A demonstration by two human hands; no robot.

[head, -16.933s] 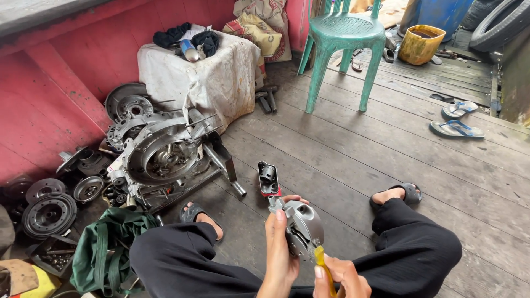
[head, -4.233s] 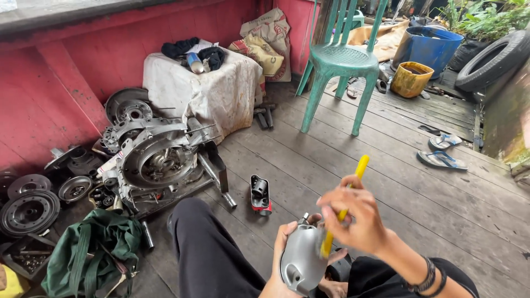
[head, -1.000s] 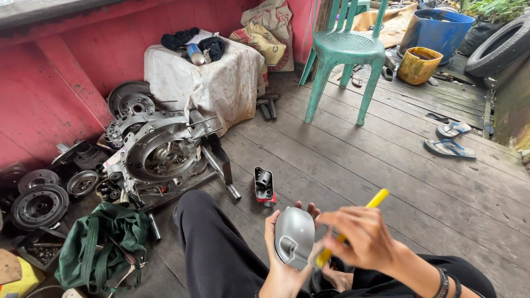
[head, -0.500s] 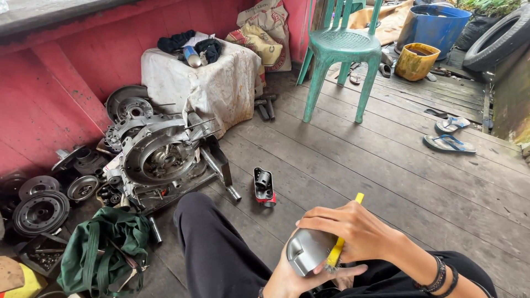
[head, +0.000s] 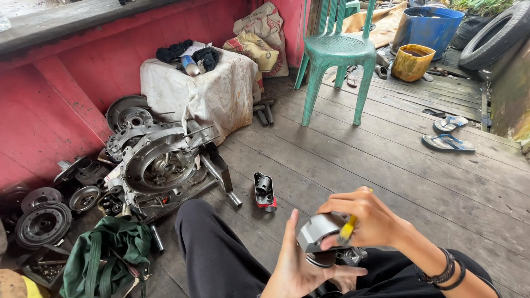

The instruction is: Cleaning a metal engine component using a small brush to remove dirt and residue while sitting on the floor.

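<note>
- Step in hand, as I judge it: cleaning or scraping a small grey metal casing (head: 319, 232) held over the lap of the seated person.
- Left hand (head: 301, 265): palm up beneath the casing, fingers spread and straight, cradling it from below rather than clamping it.
- Right hand (head: 367, 218): laid over the top of the casing, fingers curled and pressed together around a yellow-handled tool (head: 348, 229). The working tip is hidden, so I cannot tell whether it is a brush or a driver.
- Next move, in my judgement: calls for a firmer hold underneath, as the casing rests on an open palm and could tip under pressure.
- Containers: a yellow bucket (head: 411, 62) stands behind the green plastic chair (head: 337, 52); contents not visible. A blue barrel (head: 428, 27) stands just beyond it; its inside cannot be seen.
- A cloth-covered box (head: 212, 94) against the red wall carries dark rags and a can.
- An engine case (head: 157, 163) lies on the plank floor, with a small black part (head: 264, 190) lying near it.
</note>
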